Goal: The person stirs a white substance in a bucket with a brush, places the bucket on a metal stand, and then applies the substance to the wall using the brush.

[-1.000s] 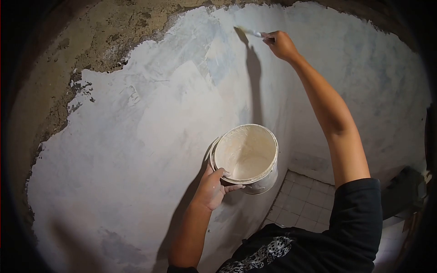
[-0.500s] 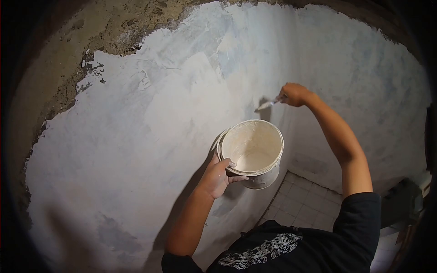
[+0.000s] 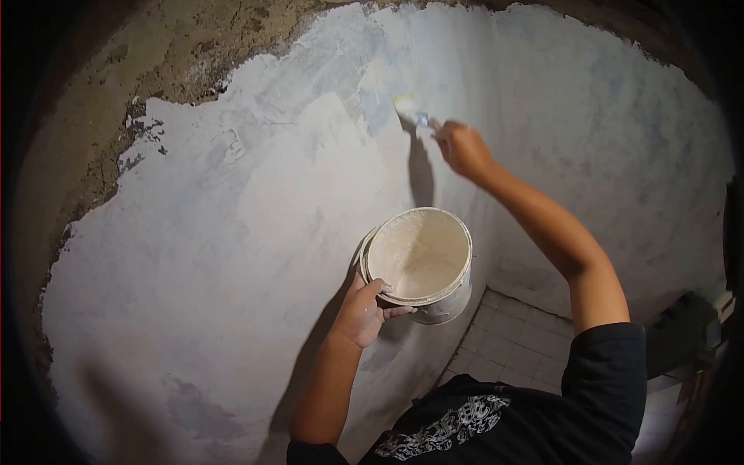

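My left hand (image 3: 364,314) grips the rim of a whitish paint bucket (image 3: 457,298), thumb over the edge and fingers against its outside. The bucket is tilted toward me, so its inside shows pale paint on the bottom and walls. Up and to the right, my right hand (image 3: 463,147) is closed round the handle of a paintbrush (image 3: 419,118). The brush's pale bristles lie at the patchy white wall (image 3: 294,194), beside a bluish area, and its shadow falls below on the wall.
Rough bare plaster (image 3: 178,54) borders the white coat at upper left. A second wall (image 3: 612,155) meets this one at a corner on the right. Below lies a tiled floor (image 3: 508,337), with a dark boxy object (image 3: 682,341) at the lower right.
My right hand has moved the brush up and left, from just above the bucket to higher on the wall. The bucket in my left hand has shifted slightly left.
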Motion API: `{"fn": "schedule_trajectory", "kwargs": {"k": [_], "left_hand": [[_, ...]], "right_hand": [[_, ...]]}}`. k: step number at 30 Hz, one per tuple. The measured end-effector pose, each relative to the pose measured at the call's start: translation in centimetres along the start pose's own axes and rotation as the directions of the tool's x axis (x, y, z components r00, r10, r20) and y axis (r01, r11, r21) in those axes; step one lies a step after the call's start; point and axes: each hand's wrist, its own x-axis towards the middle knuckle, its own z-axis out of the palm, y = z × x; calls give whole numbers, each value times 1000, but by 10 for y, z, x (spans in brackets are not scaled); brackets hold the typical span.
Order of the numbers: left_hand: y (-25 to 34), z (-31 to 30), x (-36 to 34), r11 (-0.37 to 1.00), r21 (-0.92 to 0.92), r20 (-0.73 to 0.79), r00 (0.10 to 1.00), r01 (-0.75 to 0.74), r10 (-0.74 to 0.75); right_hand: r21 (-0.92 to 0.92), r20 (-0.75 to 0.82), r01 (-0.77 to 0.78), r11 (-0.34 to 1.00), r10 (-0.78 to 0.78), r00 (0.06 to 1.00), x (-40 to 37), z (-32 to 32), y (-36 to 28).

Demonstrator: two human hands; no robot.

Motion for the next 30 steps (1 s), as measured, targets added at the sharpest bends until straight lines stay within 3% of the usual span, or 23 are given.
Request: {"fn": "schedule_trajectory", "kwargs": {"k": [3,5,6,8,15,17,18,20,21,23,24,28,30], "left_hand": [[-2,-6,3,1000,-9,52,998,22,-22],[-3,-6,2,999,-13,52,998,29,-28],[-2,-4,1,999,-26,51,998,34,-33],[-1,-6,6,999,-5,58,997,45,-44],[-4,-8,7,998,51,33,998,47,-49],[-5,-6,4,999,36,19,999,30,-31],[-6,-6,3,999,38,10,1000,20,-21],[-9,-8,3,1000,8,-15,1000,14,-14],[-11,-8,2,1000,9,-28,1000,9,-9],[-14,-9,2,1000,-11,-32,999,-24,23],[-15,-7,0,1000,-8,-43,999,-26,26],[-19,-7,-1,999,-1,-92,995,-47,47],[-24,-15,2,997,-52,-52,997,-61,58]], "right_hand": [[12,92,-25,1000,24,995,-56,2,-17],[-117,432,-11,993,61,900,-82,-3,-12],[-120,444,-7,993,60,894,-87,-16,-13],[-159,735,57,986,79,674,-89,-38,-16],[-116,553,-33,993,92,828,-48,-63,-5],[48,261,-94,994,78,962,-21,-67,-10],[58,257,-86,995,68,964,-8,-69,-17],[209,63,-120,971,109,992,14,-68,-34],[221,64,-115,969,103,993,20,-59,-39],[285,-87,46,957,-22,996,26,-35,-41],[269,-36,123,955,-118,992,24,-18,-36],[109,114,78,991,-91,989,-2,-6,-54],[-2,394,128,992,-117,911,-16,5,-38]]}}
